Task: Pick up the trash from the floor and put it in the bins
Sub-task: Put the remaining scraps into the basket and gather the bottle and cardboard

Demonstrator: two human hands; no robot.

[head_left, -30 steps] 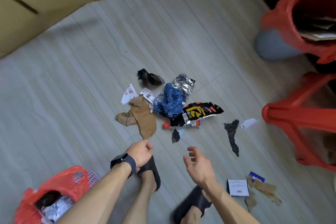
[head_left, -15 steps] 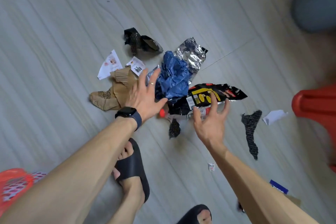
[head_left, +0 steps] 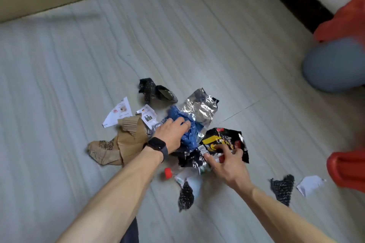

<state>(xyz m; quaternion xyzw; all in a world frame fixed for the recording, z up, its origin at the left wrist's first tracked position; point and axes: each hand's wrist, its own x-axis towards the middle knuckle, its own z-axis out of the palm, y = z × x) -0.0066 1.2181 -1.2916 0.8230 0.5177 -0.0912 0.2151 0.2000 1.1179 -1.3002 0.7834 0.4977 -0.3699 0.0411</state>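
A heap of trash lies on the pale floor. My left hand (head_left: 172, 134), with a dark watch on the wrist, grips the crumpled blue plastic bag (head_left: 189, 136) in the middle of the heap. My right hand (head_left: 227, 162) pinches the black and yellow snack wrapper (head_left: 221, 142) at its near edge. A silver foil wrapper (head_left: 201, 110) lies just beyond the blue bag. Brown crumpled paper (head_left: 122, 144) lies left of my left wrist. A clear bottle with a red cap (head_left: 168, 173) lies under the wrappers, mostly hidden.
White paper scraps (head_left: 118, 112) and a black wrapper (head_left: 156, 92) lie beyond the heap. Black mesh pieces (head_left: 282, 187) and a white scrap (head_left: 310, 184) lie at right. A grey bin with a red bag (head_left: 335, 65) stands far right, near a red stool (head_left: 345, 171).
Both hands have dropped onto the heap: the left has closed on the blue bag, the right on the black and yellow wrapper. The camera has tilted up a little.
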